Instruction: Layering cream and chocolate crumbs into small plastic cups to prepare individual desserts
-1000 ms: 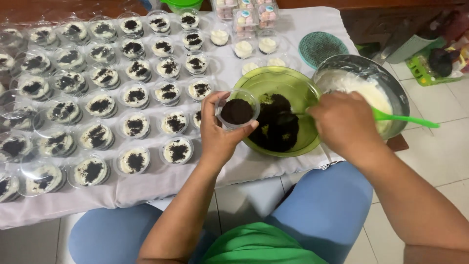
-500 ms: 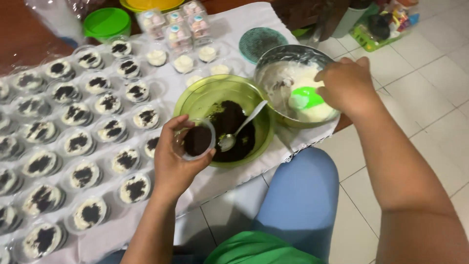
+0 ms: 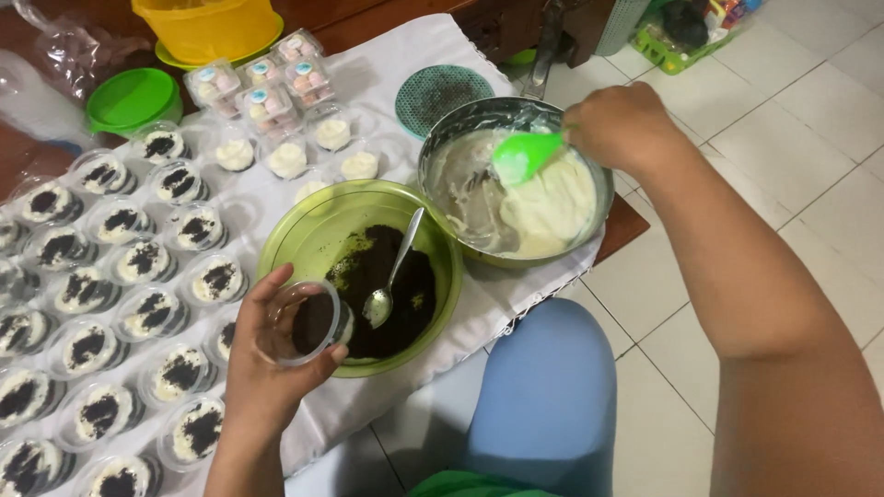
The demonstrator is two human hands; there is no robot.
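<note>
Now L hand (image 3: 267,368) grips cup (image 3: 308,322); R hand (image 3: 619,124) w/ spatula (image 3: 523,155).

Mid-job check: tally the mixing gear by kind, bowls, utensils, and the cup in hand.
Bowls: 2 (green bowl, metal bowl)
Utensils: 2 (metal spoon, green spatula in right hand)
Cups held: 1 (clear cup in left hand)
Total: 5
</note>
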